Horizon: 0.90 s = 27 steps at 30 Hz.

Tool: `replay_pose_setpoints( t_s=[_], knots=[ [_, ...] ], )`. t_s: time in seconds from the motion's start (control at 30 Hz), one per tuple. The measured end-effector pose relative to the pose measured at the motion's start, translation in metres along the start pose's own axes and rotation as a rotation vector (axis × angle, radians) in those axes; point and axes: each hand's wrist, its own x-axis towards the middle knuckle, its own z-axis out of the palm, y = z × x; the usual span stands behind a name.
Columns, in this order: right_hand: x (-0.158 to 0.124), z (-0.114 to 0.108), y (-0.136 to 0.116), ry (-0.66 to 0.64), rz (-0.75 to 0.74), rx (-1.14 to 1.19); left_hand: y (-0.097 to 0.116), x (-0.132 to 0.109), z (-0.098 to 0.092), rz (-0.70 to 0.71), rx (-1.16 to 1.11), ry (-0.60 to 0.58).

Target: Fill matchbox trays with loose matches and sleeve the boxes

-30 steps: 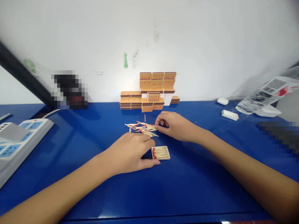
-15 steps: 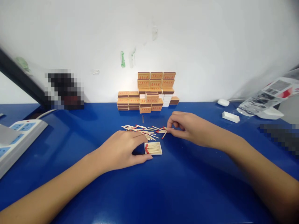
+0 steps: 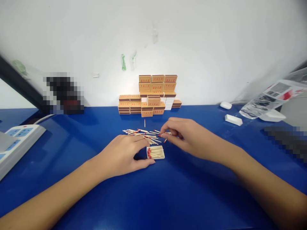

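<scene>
My left hand (image 3: 126,151) rests on the blue table, with thumb and fingers gripping the left end of a small white matchbox tray (image 3: 163,157). Red-tipped matches (image 3: 157,152) lie side by side in this tray, their heads to the left. Behind it is a loose pile of matches (image 3: 151,137), partly covered by my left fingers. My right hand (image 3: 181,134) is at the right end of the pile, its thumb and index finger pinched round matches; how many is hidden. One lone match (image 3: 145,123) lies farther back.
Matchboxes (image 3: 157,87) stand stacked against the white wall. A power strip (image 3: 24,143) lies at the left. On the right are a white block (image 3: 233,120), a small white rounded case (image 3: 225,105) and a clear plastic bag (image 3: 261,99).
My right hand has moved left over the loose matches, its fingertips now nearer their red heads. My left hand keeps its hold on the tray. The view has shifted slightly.
</scene>
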Motion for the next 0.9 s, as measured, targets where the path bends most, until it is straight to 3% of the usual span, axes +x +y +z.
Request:
replay_pose_setpoints(
  t_s=[0.13,0.3,0.57,0.67,0.9],
  knots=[
    [-0.001,-0.008,0.020,-0.087,-0.015,-0.042,-0.001,0.000,0.000,-0.003,-0.003,0.003],
    [-0.001,0.000,0.028,-0.197,0.048,-0.022,0.000,0.001,0.000,0.002,0.008,-0.012],
    [-0.002,0.009,-0.012,-0.043,0.029,0.080,-0.001,0.000,0.002,0.008,0.004,0.017],
    [-0.004,0.014,-0.022,-0.068,0.007,0.062,-0.002,0.000,0.003,0.015,0.003,0.029],
    [-0.005,0.014,-0.013,-0.161,-0.018,0.056,-0.003,-0.001,0.004,0.036,0.018,0.053]
  ],
)
